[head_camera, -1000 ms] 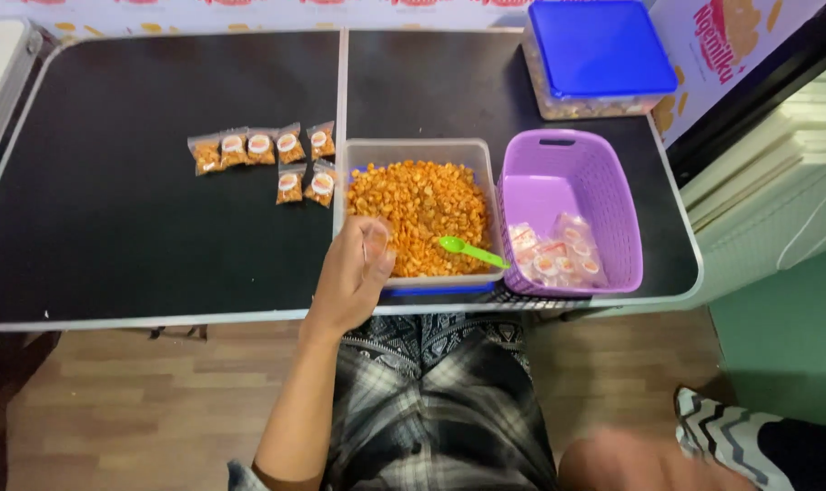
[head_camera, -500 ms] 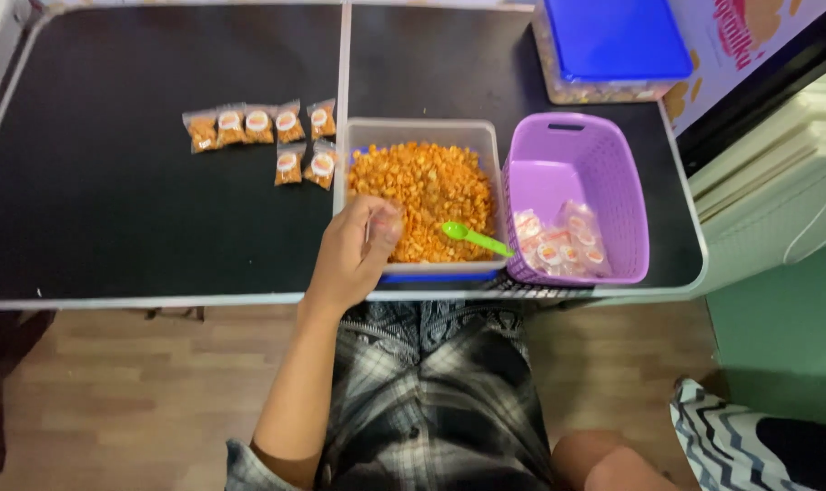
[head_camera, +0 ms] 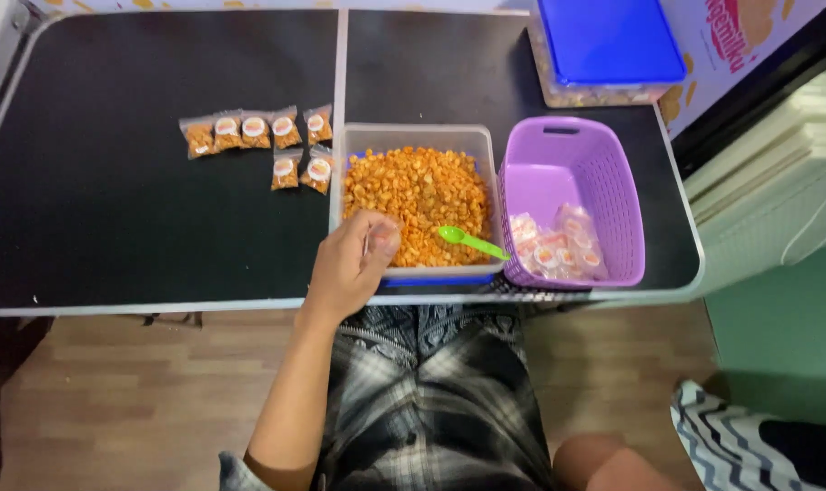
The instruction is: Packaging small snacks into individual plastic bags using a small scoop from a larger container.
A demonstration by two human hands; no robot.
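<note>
My left hand (head_camera: 347, 265) rests at the near left corner of a clear tub (head_camera: 413, 130) full of orange snack pieces (head_camera: 418, 195). Its fingers are pinched together on what looks like a small clear bag (head_camera: 370, 242), which is mostly hidden by the fingers. A green spoon (head_camera: 472, 243) lies in the snack at the tub's near right, apart from the hand. My right hand is out of sight.
Several filled snack packets (head_camera: 254, 132) lie on the black table (head_camera: 140, 209) left of the tub. A purple basket (head_camera: 568, 145) holding labelled empty bags (head_camera: 559, 250) stands to the right. A blue-lidded container (head_camera: 609, 41) sits behind. Striped fabric (head_camera: 731, 436) shows at the bottom right.
The view has shifted slightly. My left hand has stayed at the tub's near left corner with its fingers pinched; the spoon and packets have not moved.
</note>
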